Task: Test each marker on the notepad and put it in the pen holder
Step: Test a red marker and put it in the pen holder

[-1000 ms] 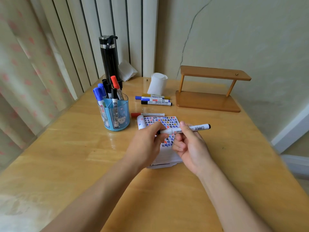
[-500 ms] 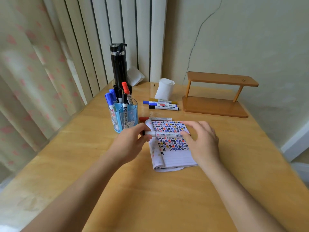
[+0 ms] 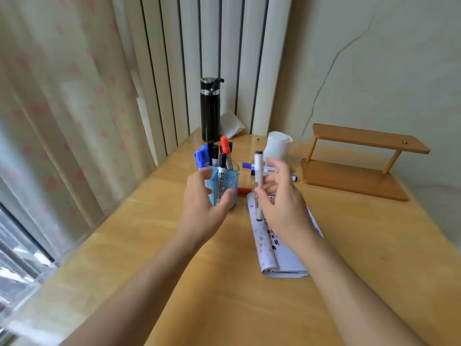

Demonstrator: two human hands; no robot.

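Note:
My right hand (image 3: 282, 208) pinches a white marker (image 3: 258, 181) with a black cap, held upright above the notepad (image 3: 282, 250). The notepad lies on the table, its page covered in coloured scribbles. My left hand (image 3: 203, 203) is open, fingers spread in front of the blue pen holder (image 3: 230, 176); whether it touches the holder I cannot tell. Several markers with blue, black and red caps stand in the holder. More loose markers (image 3: 272, 171) lie on the table behind my right hand, and a red-capped one (image 3: 243, 190) lies beside the holder.
A black flask (image 3: 210, 108) stands at the back by the blinds, with crumpled tissue behind it. A white paper cup (image 3: 277, 148) stands behind the loose markers. A wooden shelf stand (image 3: 356, 168) fills the back right. The table's left edge runs along the curtain.
The marker went from lying level between both hands to upright in my right hand. My left hand let go of it and moved left to the holder. The view has tilted up.

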